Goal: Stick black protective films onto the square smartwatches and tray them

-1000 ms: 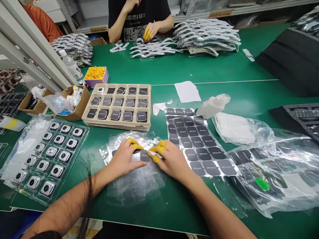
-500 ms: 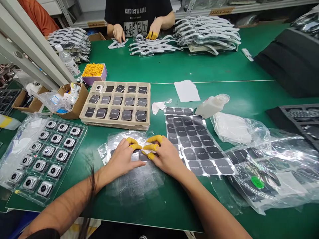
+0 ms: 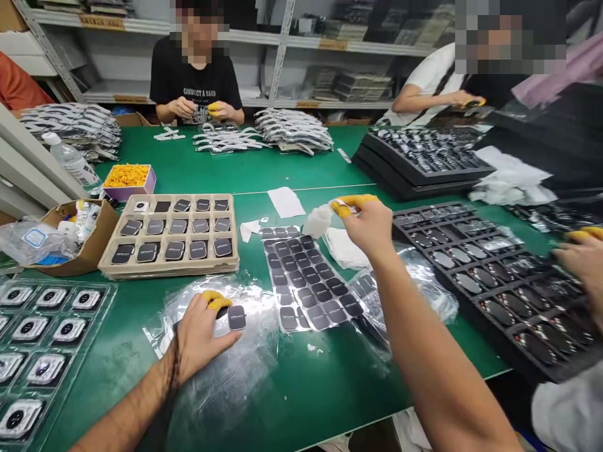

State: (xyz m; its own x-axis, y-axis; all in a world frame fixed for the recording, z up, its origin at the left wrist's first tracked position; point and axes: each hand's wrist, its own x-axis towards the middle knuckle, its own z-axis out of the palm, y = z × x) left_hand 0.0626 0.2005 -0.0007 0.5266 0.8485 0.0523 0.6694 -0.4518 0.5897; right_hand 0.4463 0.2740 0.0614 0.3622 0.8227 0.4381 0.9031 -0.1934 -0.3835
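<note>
My left hand, with yellow finger cots, rests on crinkled clear plastic film on the green table. Its thumb and forefinger pinch a small dark square piece that lies on the film. My right hand is raised over the table to the right, next to a white bottle. Its cot-covered fingertips are pinched on a small pale scrap. A sheet of dark square pieces lies between the two hands.
A beige tray of dark pieces stands behind my left hand. Clear trays of watch bodies lie at the left, black trays at the right. Another person's hand works there. Two people sit across the table.
My right hand has left the dark piece and swung up and right toward the bottle, still pinched. My left hand stays on the piece. The view has turned right, showing the black trays.
</note>
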